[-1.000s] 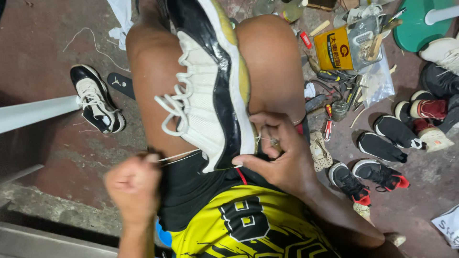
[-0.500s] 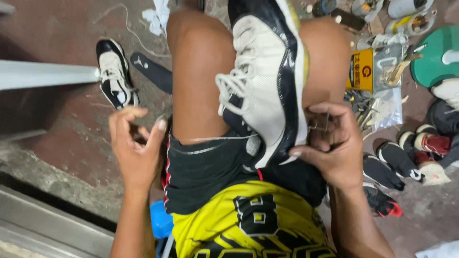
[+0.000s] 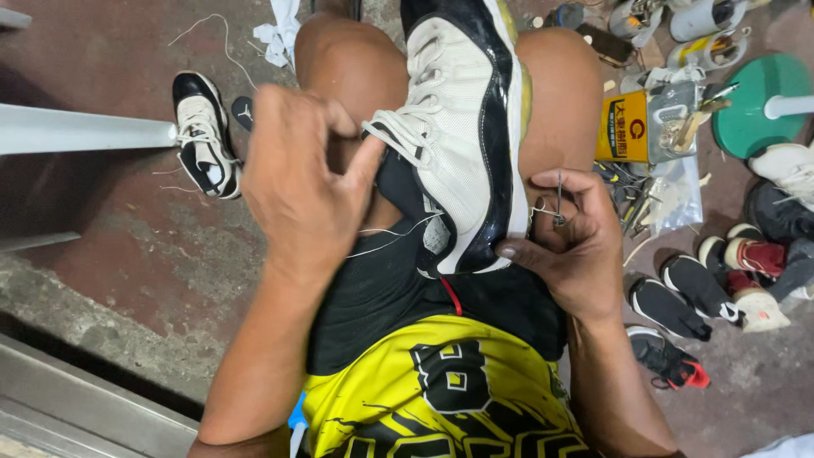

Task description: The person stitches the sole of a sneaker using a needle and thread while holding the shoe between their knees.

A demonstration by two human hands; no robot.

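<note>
- The right hand (image 3: 577, 246) pinches a thin metal awl (image 3: 559, 197) against the heel of a white-and-black sneaker (image 3: 462, 136) clamped between the knees.
- The left hand (image 3: 297, 182), fingers closed, pulls white thread (image 3: 386, 237) taut just left of the shoe.
- Mid-stitch, by appearances; the next pass needs steady tension.
- Beyond the right hand, a worn concrete floor (image 3: 153, 246) holds a yellow can (image 3: 623, 127) and loose shoes (image 3: 678, 305).

Yellow-and-black printed shirt (image 3: 441, 399), black shorts (image 3: 381, 288), bare arms
</note>
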